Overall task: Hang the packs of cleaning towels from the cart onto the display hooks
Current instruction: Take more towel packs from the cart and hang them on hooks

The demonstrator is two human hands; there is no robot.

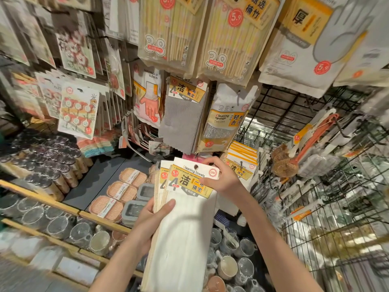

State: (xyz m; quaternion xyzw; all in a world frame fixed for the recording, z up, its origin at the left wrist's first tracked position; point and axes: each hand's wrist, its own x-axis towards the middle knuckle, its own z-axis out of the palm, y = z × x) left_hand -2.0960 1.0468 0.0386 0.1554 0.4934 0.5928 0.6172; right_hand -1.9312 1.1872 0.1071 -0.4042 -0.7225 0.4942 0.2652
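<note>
Stack of white cleaning-towel packs with yellow header cards [185, 218]: left hand [151, 220] grips stack's side for support; right hand [221, 178] pinches top header card, likely to separate one pack for hooking

Held towel pack [190, 180]: "Cleaning towels", "5.9", big "4". Sponge pack [225, 121]: "Cleaning sponge", "5.9". Glove pack [148, 95]: "HOUSEHOLD GLOVES". Chopstick packs [166, 32]: "38", "5.9". White bag [294, 49]: "厚", "5.9".
</note>
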